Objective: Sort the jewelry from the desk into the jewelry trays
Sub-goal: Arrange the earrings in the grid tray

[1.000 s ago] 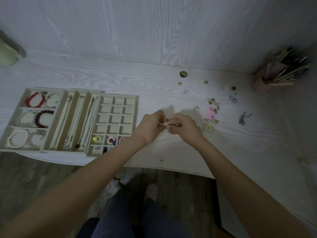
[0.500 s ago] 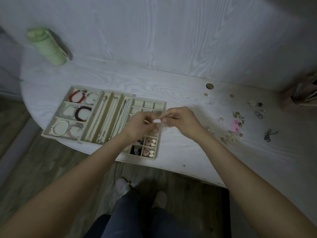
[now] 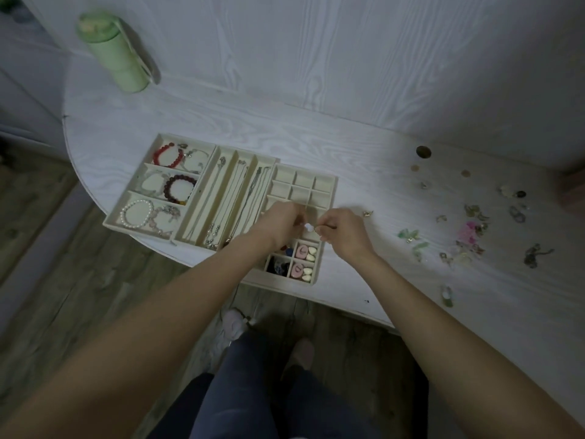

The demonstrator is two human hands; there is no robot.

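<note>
Both hands have shifted from the bare desk (image 3: 348, 147) to above the grid tray (image 3: 319, 180). The left hand (image 3: 280, 224) and right hand (image 3: 343, 231) stay close together, fingers curled, jointly pinching a small white earring (image 3: 309, 227) between them, over the tray's middle compartments.

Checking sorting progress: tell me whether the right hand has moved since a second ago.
Yes. The right hand moved left, from bare desk to over the grid tray.

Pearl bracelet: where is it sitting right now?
In the head view the pearl bracelet lies in the nearest compartment of the leftmost tray, below the dark red bead bracelet and left of the necklace tray.
</note>
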